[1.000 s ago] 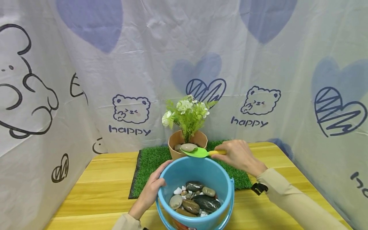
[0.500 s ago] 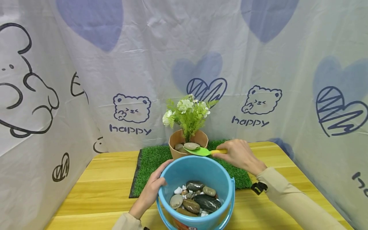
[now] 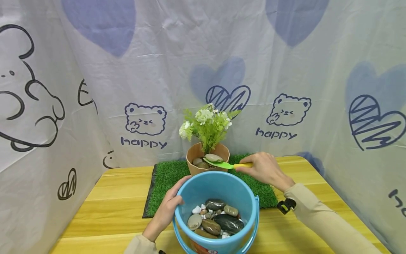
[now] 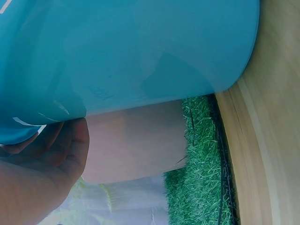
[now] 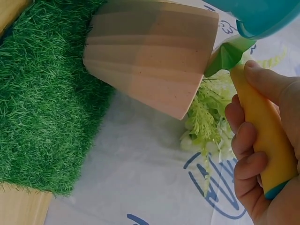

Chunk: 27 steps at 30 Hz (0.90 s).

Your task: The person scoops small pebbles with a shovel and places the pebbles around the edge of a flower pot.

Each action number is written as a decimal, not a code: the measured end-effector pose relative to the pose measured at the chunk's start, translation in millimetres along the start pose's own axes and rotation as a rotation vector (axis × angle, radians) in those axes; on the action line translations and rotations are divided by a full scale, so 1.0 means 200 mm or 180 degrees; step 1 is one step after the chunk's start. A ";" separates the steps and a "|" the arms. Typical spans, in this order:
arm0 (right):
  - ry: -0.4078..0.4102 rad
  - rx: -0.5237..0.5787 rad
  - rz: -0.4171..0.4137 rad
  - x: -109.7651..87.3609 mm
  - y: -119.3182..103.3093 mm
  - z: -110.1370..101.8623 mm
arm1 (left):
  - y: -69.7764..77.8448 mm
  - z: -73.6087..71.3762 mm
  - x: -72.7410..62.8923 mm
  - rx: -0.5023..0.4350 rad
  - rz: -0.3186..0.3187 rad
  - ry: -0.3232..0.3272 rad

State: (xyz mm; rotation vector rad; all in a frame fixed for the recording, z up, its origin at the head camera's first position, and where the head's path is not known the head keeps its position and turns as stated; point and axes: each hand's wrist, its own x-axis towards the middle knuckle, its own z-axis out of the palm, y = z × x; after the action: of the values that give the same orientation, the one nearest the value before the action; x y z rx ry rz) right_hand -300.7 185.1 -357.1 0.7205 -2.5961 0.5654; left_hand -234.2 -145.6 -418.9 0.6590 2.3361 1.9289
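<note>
Nearest to me, on the worktop point(image 3: 101, 201), stands the blue bucket point(image 3: 219, 188) with mixed stones point(image 3: 211, 227) inside. The left grip point(image 3: 168, 206) pinches its rim, and I find this good for steadiness. Further on, the right grip point(image 3: 264, 171) holds the green scoop point(image 3: 223, 165) with its fingers wrapped around the handle. The scoop reaches over the rim of the pot point(image 3: 196, 170), and the pale stone point(image 3: 213, 157) lies on its front part, within the pot's mouth. Whether this stone also touches those below, I cannot tell. I would tilt slowly and low, so that it slides gently, without pushing the flowers point(image 3: 205, 118) just behind.
</note>
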 end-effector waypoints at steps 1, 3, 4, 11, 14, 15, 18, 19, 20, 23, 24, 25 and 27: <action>-0.0003 0.0009 0.0015 0.00 0.00 0.00 | 0.00 0.00 0.00 0.0000 0.0004 0.0001; -0.0016 0.0022 0.0036 0.00 0.00 0.00 | 0.00 0.00 0.00 0.0002 0.0014 -0.0003; -0.0023 0.0026 0.0043 0.00 0.00 0.00 | 0.00 0.00 0.00 0.0003 0.0015 -0.0001; 0.0025 0.0102 0.0111 0.02 0.00 -0.01 | 0.00 0.00 0.00 0.0014 -0.0006 0.0012; 0.0066 0.0123 0.0121 0.02 0.01 -0.01 | 0.00 0.00 0.00 0.0000 -0.0025 0.0010; 0.0072 0.0128 0.0121 0.02 0.01 -0.02 | 0.00 0.00 0.00 -0.0008 -0.0031 0.0005; 0.0073 0.0133 0.0132 0.02 0.01 -0.01 | 0.00 0.00 0.00 -0.0021 -0.0039 -0.0009; 0.0076 0.0133 0.0137 0.02 0.00 -0.01 | 0.00 0.00 -0.01 -0.0023 -0.0037 -0.0011; 0.0077 0.0128 0.0136 0.02 0.00 -0.01 | 0.00 0.00 -0.01 -0.0026 -0.0034 -0.0013; 0.0087 0.0130 0.0135 0.01 0.00 -0.01 | 0.00 0.00 0.00 -0.0018 -0.0016 -0.0010; 0.0087 0.0134 0.0131 0.01 0.00 -0.01 | 0.00 0.00 0.00 -0.0017 -0.0010 -0.0008; 0.0089 0.0132 0.0126 0.01 0.00 -0.01 | 0.00 0.00 0.00 -0.0018 -0.0006 -0.0006; 0.0085 0.0128 0.0106 0.01 0.00 -0.01 | 0.00 0.00 0.00 -0.0016 0.0004 -0.0006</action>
State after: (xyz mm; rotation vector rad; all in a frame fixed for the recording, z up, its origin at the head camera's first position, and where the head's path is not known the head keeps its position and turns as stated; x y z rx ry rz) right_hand -301.1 185.8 -353.9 0.6789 -2.5832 0.6347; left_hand -233.3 -145.0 -418.3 0.6617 2.3296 1.9329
